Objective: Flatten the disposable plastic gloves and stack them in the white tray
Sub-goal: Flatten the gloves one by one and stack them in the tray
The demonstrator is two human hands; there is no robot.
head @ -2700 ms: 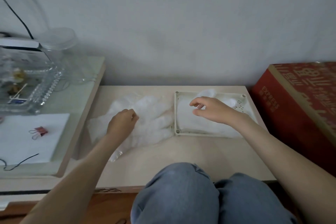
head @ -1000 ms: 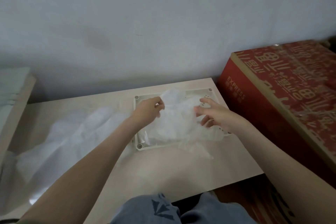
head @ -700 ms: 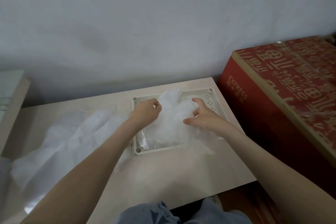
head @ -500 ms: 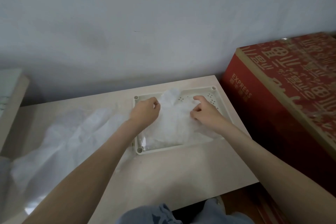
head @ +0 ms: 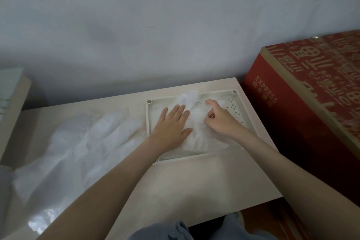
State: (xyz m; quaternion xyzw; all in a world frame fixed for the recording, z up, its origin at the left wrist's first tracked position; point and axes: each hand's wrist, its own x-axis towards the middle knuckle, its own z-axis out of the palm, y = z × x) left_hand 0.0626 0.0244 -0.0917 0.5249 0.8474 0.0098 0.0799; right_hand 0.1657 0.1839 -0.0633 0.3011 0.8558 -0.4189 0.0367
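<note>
- the step in hand looks like flattening: a glove (head: 200, 132) already lies in the white tray (head: 233, 108) and both hands work on it there.
- the left hand (head: 171, 124) lies flat, fingers straight and spread a little, palm pressing down on the glove's near-left part; it grips nothing.
- the right hand (head: 220, 121) rests just beside it on the glove, fingers curled under, forefinger reaching forward; it appears to pinch a fold of the film, though the thin plastic makes that hard to confirm.
- the glove sits under and between the two hands, and a bunched bit stands up just beyond the left fingertips, at the tray's far rim.
- next, i judge, the bunched part needs smoothing outward while the flat hand pins the film, since it is light and may spring back or slide.
- the loose gloves (head: 81, 148) wait in a crumpled heap on the tabletop (head: 204, 191), well to the left of the left hand, so much of the task seems left.
- a red box (head: 302, 113) stands beyond the right hand, off the tabletop.
</note>
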